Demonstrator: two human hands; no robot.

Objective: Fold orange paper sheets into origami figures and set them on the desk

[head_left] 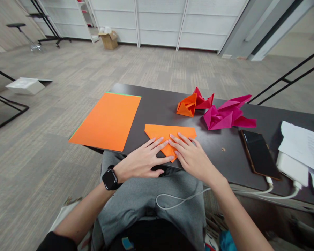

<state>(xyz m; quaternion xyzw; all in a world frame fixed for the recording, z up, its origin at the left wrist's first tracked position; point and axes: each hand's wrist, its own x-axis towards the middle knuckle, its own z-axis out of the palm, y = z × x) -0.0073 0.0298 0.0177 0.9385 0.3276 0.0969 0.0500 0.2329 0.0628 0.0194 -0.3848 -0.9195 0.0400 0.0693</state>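
A folded piece of orange paper point(170, 130) lies at the front edge of the dark table, wide at the far side and narrowing to a point toward me. My left hand point(146, 158), with a black watch on the wrist, rests its outstretched fingertips on the paper's left part. From the other side, my right hand point(189, 153) presses down with spread fingers on the right part. The fingertips of both hands nearly meet at the paper's middle. Both hands cover some of its lower folds.
Left on the table point(157, 101) lies a stack of flat orange sheets point(107, 120) with a green edge. Folded orange point(187, 105), red point(204, 101) and magenta point(227, 115) paper shapes stand at the back right. A phone point(260, 151), white power bank point(290, 165), cables and printed papers point(306, 143) lie right.
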